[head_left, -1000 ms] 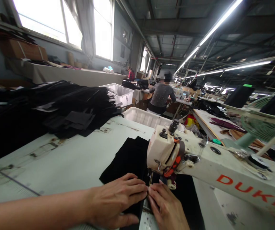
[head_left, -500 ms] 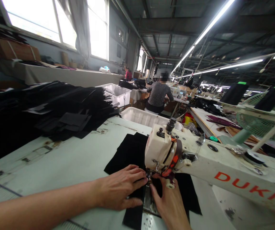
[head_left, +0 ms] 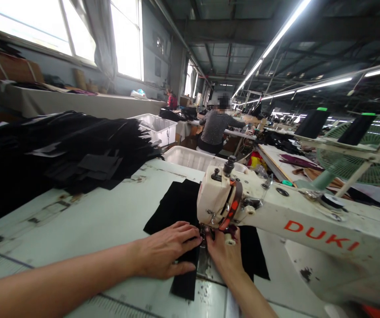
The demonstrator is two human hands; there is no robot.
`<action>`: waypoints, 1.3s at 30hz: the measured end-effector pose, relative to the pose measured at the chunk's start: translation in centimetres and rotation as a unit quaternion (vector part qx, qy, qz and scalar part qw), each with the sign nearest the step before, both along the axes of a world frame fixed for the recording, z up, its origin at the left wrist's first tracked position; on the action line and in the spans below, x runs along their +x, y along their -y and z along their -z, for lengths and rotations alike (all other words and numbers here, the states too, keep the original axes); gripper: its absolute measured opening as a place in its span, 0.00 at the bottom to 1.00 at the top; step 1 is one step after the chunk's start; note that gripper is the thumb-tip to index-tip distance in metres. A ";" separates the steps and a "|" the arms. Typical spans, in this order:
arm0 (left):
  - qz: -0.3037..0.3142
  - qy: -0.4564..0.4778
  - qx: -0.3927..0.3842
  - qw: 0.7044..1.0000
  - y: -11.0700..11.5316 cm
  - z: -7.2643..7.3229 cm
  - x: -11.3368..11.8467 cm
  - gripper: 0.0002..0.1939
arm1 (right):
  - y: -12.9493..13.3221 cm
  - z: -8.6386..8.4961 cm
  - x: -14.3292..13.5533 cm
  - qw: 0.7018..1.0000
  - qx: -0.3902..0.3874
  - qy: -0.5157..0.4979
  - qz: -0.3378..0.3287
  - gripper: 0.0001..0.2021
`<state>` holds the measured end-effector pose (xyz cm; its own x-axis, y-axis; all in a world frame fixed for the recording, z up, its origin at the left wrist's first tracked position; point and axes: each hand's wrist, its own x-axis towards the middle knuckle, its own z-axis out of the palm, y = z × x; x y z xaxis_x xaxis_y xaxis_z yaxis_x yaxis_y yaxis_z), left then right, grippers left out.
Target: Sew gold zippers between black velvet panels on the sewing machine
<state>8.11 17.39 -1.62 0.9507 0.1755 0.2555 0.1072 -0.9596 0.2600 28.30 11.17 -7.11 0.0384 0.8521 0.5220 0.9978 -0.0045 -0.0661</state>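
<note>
A white sewing machine (head_left: 276,207) marked DUKI stands over black fabric (head_left: 173,205) on the pale green table. My left hand (head_left: 173,249) lies flat on the fabric left of the needle, thumb spread away from the fingers, fingertips beside the presser foot. To the right of the needle, my right hand (head_left: 226,251) rests on the fabric, its fingertips partly hidden under the machine head; whether they pinch the cloth cannot be made out. One narrow end of black cloth extends toward me between the hands, and another part shows right of my right hand.
A large pile of black cut pieces (head_left: 87,150) covers the table's left side. White plastic bins (head_left: 190,157) stand behind the table. Thread cones (head_left: 312,123) and a green fan (head_left: 358,154) are at right. A person in grey (head_left: 216,128) sits farther back.
The view has shifted slightly, moving the machine left and up in the picture. My right hand has moved a little forward beside the needle, and the near cloth end extends less toward me.
</note>
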 end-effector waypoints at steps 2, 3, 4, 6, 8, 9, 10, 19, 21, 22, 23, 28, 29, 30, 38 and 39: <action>0.001 0.002 -0.005 1.000 0.0 0.0 -0.1 0.28 | 0.5 -0.5 0.8 0.999 0.004 0.009 -0.032 0.11; 0.003 0.002 -0.008 1.000 -0.1 0.0 -0.2 0.28 | 1.0 -0.7 1.3 0.999 0.007 0.011 -0.046 0.10; 0.009 0.002 -0.009 1.000 -0.2 0.0 -0.3 0.27 | 1.5 -1.0 1.7 0.998 0.013 0.013 -0.060 0.11; 0.019 0.004 -0.012 1.000 -0.3 0.1 -0.4 0.27 | 2.5 -1.6 2.2 0.994 0.039 0.030 -0.095 0.13; 0.018 0.014 -0.017 1.000 -0.3 0.2 -0.4 0.26 | 3.3 -1.9 2.3 0.985 0.069 0.067 -0.146 0.13; 0.013 0.019 -0.022 1.000 -0.3 0.2 -0.4 0.26 | 3.4 -2.0 2.2 0.978 0.081 0.087 -0.171 0.13; 0.009 0.021 -0.027 0.999 -0.3 0.2 -0.4 0.25 | 3.5 -2.1 2.1 0.972 0.088 0.104 -0.190 0.14; -0.002 -0.001 -0.051 0.999 -0.4 -0.2 -0.2 0.26 | 3.0 -1.1 2.0 0.964 0.088 0.149 -0.202 0.19; -0.008 0.000 -0.053 0.999 -0.4 -0.2 -0.2 0.26 | 2.9 -0.8 2.2 0.965 0.071 0.150 -0.203 0.19; -0.011 -0.002 -0.053 0.999 -0.5 -0.2 -0.1 0.26 | 2.9 -0.7 2.3 0.965 0.063 0.151 -0.203 0.19; -0.014 -0.006 -0.053 0.998 -0.4 -0.3 -0.1 0.26 | 2.9 -0.6 2.4 0.965 0.061 0.155 -0.205 0.18; -0.018 -0.023 -0.053 0.998 -0.2 -0.5 -0.1 0.28 | 2.6 -0.8 2.1 0.960 0.101 0.165 -0.203 0.18; -0.019 -0.018 -0.052 0.998 -0.1 -0.5 -0.1 0.28 | 2.5 -0.8 2.0 0.961 0.104 0.158 -0.201 0.18; -0.020 -0.012 -0.053 0.998 -0.1 -0.5 -0.1 0.28 | 2.5 -0.9 1.8 0.963 0.103 0.149 -0.198 0.18; -0.025 -0.022 -0.063 0.997 -0.3 -0.7 0.1 0.28 | 2.4 -1.0 1.2 0.979 0.078 0.094 -0.164 0.18; -0.025 -0.021 -0.065 0.997 -0.4 -0.7 0.1 0.28 | 2.4 -1.0 1.3 0.979 0.075 0.089 -0.165 0.18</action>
